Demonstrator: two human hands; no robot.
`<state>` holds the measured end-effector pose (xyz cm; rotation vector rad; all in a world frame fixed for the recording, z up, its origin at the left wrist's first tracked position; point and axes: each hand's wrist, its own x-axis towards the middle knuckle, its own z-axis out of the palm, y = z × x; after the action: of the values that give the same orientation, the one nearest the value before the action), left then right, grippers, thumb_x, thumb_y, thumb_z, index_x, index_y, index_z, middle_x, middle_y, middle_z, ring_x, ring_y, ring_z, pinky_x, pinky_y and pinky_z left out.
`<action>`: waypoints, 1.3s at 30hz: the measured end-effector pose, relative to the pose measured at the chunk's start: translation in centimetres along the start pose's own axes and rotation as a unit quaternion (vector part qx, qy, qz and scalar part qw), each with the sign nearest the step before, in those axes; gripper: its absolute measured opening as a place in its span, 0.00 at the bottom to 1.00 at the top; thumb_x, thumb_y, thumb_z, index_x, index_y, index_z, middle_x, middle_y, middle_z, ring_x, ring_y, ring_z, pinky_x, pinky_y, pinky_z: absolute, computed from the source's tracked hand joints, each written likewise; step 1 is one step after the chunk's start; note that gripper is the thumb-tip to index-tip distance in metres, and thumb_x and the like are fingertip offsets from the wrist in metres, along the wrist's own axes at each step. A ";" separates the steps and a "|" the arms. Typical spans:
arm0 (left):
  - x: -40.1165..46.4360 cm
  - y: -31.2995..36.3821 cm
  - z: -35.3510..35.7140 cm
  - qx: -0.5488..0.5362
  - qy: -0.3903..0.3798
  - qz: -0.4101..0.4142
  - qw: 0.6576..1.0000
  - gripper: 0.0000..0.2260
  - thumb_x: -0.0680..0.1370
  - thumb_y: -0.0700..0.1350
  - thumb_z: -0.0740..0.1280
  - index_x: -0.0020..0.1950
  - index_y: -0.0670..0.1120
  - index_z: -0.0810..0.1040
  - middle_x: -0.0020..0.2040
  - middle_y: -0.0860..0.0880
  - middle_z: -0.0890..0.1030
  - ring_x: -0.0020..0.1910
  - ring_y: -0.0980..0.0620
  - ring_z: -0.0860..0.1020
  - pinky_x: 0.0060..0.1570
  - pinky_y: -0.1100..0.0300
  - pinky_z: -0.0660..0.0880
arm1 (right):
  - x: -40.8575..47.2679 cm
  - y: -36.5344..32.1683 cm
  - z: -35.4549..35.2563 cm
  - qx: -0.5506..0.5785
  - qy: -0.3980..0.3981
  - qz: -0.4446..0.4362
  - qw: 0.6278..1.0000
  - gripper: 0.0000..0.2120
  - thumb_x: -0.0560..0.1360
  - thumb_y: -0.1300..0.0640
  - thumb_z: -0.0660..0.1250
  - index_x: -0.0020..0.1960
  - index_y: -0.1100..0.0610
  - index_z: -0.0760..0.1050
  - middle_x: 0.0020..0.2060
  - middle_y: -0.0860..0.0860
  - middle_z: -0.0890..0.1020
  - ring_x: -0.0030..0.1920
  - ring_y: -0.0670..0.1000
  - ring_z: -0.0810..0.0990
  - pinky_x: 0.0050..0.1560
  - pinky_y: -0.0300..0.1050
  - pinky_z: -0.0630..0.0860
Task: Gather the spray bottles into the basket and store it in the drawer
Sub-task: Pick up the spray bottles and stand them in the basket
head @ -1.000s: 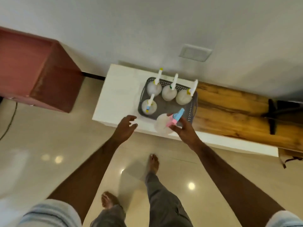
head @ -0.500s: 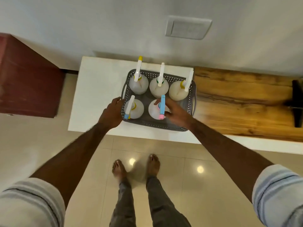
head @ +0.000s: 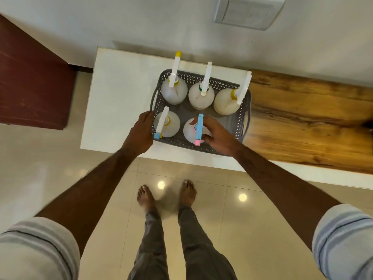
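A grey perforated basket (head: 240,116) stands on the white counter (head: 121,93) and holds several translucent spray bottles. Three stand in the back row (head: 201,96). In the front row, a bottle with a white and blue sprayer (head: 169,126) is at the left, and a bottle with a blue and pink sprayer (head: 198,129) is in the middle. My right hand (head: 219,136) wraps around that blue and pink bottle inside the basket. My left hand (head: 141,132) rests on the basket's left handle, fingers curled on its rim.
A wooden slab (head: 308,122) lies on the counter right of the basket. A dark red cabinet (head: 30,81) stands to the left. A switch plate (head: 248,13) is on the wall. My bare feet (head: 167,197) stand on glossy tile below the counter edge.
My right hand carried the blue and pink bottle from the counter's front edge into the basket's front row. My left hand moved up to the basket's left handle. The view came closer.
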<state>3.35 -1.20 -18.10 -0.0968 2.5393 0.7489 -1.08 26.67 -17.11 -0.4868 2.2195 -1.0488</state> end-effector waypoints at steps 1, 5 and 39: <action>0.0 0.0 0.1 0.001 0.002 -0.001 1.000 0.36 0.73 0.30 0.70 0.79 0.40 0.60 0.77 0.39 0.63 0.69 0.37 0.72 0.66 0.41 0.74 | 0.1 0.1 0.1 -0.002 -0.003 0.005 1.000 0.24 0.75 0.66 0.69 0.69 0.59 0.71 0.70 0.55 0.73 0.72 0.57 0.69 0.73 0.60 0.64; -0.8 -0.2 0.4 0.073 0.018 -0.004 0.997 0.34 0.76 0.35 0.70 0.79 0.42 0.60 0.78 0.40 0.63 0.62 0.37 0.77 0.59 0.40 0.78 | 0.1 0.5 0.6 -0.004 -0.004 0.042 0.999 0.30 0.75 0.64 0.71 0.74 0.58 0.65 0.74 0.55 0.69 0.75 0.57 0.65 0.76 0.56 0.60; -76.8 -19.2 27.5 -0.089 0.187 -0.540 0.815 0.38 0.79 0.69 0.41 0.83 0.48 0.43 0.83 0.42 0.39 0.81 0.37 0.37 0.77 0.33 0.43 | -26.9 -31.8 61.8 -0.502 -0.341 -0.458 0.650 0.38 0.79 0.34 0.52 0.81 0.52 0.46 0.81 0.54 0.53 0.81 0.56 0.53 0.79 0.61 0.52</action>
<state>86.58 -8.19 -11.38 -1.7174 2.1601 0.4776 62.39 -12.05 -11.83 -2.2143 1.5373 0.2307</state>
